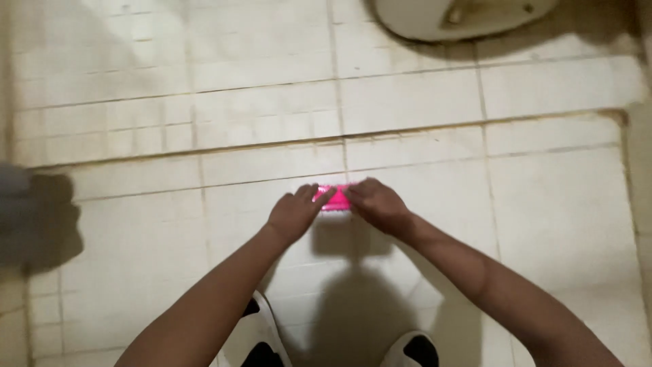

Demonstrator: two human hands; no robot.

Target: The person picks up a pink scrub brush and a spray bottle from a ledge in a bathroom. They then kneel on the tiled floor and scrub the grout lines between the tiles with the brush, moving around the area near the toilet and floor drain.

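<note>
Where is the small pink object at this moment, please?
In the head view, the pink object is near the centre, held between the left hand and right hand above the tiled floor.

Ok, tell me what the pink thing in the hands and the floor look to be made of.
Pink thing: likely plastic, bright uniform pink with a bumpy or bristly lower edge; too blurred for certainty. Floor: pale ceramic-looking tiles, matte and stained, with dark grout lines.
</note>
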